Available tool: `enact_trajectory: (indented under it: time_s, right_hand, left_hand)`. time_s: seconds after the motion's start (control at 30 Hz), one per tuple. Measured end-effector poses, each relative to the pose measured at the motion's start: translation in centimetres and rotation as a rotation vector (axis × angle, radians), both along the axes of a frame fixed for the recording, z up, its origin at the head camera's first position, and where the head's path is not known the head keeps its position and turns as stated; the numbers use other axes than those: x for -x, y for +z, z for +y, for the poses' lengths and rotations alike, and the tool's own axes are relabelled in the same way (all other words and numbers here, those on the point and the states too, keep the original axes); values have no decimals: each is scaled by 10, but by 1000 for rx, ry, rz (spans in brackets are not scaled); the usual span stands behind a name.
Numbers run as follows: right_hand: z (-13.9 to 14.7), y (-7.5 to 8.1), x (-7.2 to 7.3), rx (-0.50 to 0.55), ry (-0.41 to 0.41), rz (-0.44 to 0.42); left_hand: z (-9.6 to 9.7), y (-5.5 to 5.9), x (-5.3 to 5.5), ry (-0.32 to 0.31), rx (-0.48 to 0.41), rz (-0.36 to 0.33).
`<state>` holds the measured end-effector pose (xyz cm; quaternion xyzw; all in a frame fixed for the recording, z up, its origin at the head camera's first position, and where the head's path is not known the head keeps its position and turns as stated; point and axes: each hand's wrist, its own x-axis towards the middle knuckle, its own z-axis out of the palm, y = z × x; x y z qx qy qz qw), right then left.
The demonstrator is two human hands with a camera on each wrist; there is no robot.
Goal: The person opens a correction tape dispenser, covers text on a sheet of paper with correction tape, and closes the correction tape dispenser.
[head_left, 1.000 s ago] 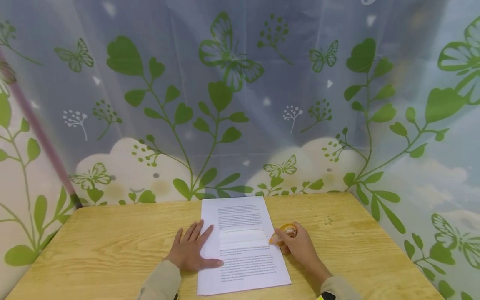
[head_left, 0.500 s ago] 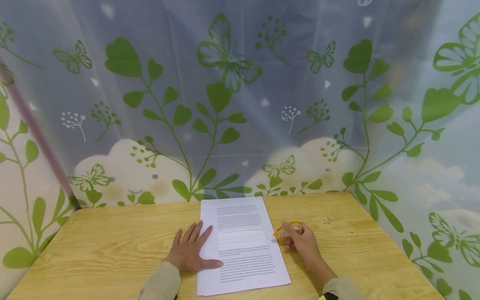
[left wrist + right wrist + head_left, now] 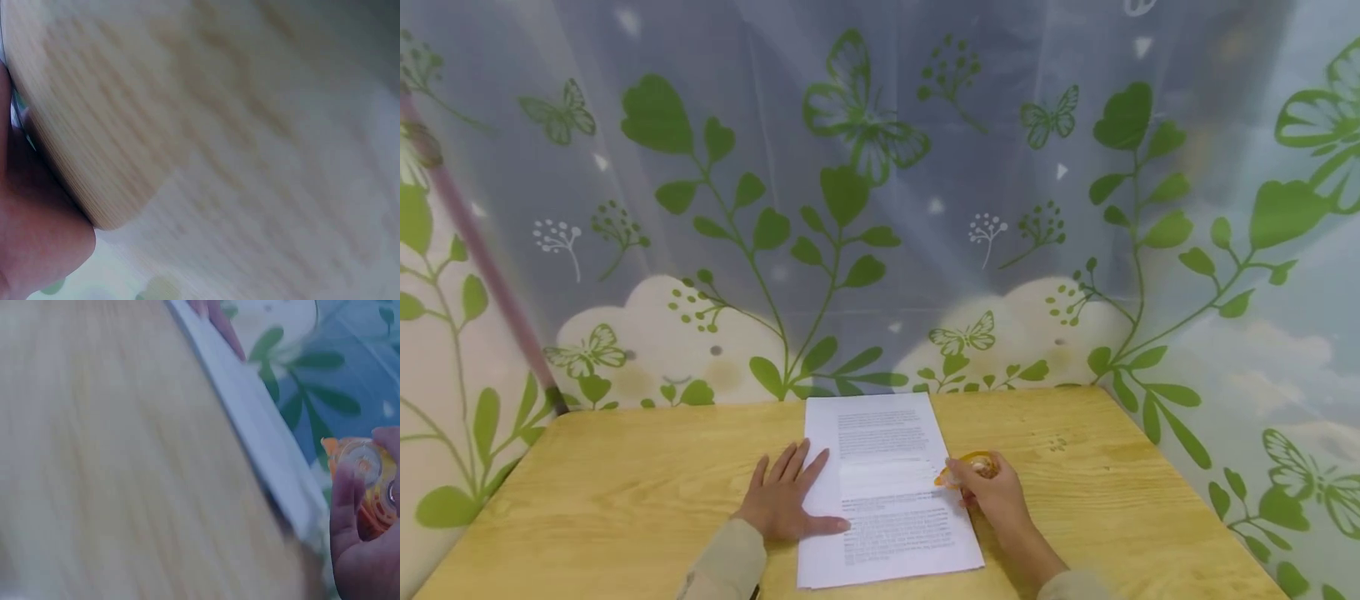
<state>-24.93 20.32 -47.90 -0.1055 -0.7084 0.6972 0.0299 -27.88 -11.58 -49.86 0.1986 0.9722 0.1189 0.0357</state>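
Correction tape (image 3: pixel 983 466) shifted toward 9 o'clock, tip now over the paper's (image 3: pixel 895 533) 3 o'clock edge, pinched in the right hand (image 3: pixel 1002 502), probably light, stiff, slick plastic best held by its sides, left hand (image 3: pixel 781 505) spread flat at 9 o'clock.

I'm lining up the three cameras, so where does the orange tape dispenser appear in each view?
Head: right of centre, below mid-height; the orange tape dispenser is in the right hand, by the paper's right edge.
Left wrist: not in it.
Right wrist: far right, slightly below mid-height.
Shared landmark: the wooden table, visible in all three.
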Motion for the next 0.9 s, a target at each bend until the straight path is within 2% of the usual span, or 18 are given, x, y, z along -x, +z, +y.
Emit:
enact_trajectory:
  time_s: [0.1,0.23,0.47,0.63,0.9]
  right_hand:
    - [-19,7,-2,-18,9,10]
    - [-46,11,-2,-50,46,36]
    - [-88,0,-2,-87,176,52]
    - [-108,-5,0,-119,165,56]
    - [-122,-8,5,-176,147,54]
  left_hand:
    - [-1,-6,4,13,4,12]
    - [-3,-8,5,14,-7,28]
    - [-3,-1,-1,3,-4,14]
    - [-2,4,-4,-23,-24,0]
    - [-4,-5,4,-7,2,34]
